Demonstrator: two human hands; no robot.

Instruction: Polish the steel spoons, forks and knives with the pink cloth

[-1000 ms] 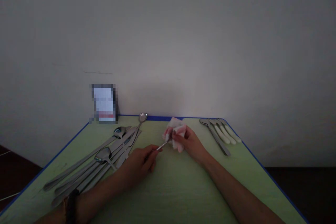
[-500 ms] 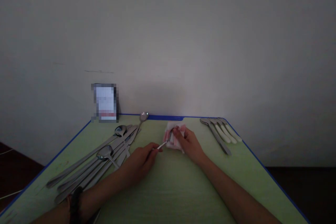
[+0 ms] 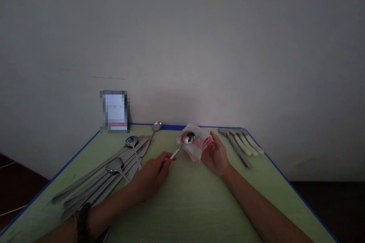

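Note:
My left hand (image 3: 155,172) is closed on the handle of a shiny metal spoon (image 3: 188,138), its bowl pointing away and to the right. Behind and under the bowl spreads a thin pink and white cloth (image 3: 195,154). My right hand (image 3: 216,155) holds the right side of that cloth, the palm turned partly up and the thumb off the spoon. Some of its fingers are hidden by the folds. Left of my hands lie several loose metal spoons and knives, among them a spoon (image 3: 114,165) close to my left forearm.
A green table (image 3: 182,209) with a blue edge stands against a grey wall. At its right back lie a metal spoon (image 3: 236,150) and several white-handled forks (image 3: 243,144). A blurred phone-like screen (image 3: 115,111) leans upright at the left back. A long spoon (image 3: 156,126) reaches the back edge.
My right hand has moved right and opened the cloth out from around the spoon's bowl, which now shows. The cloth looks more spread. My left hand keeps its hold on the handle.

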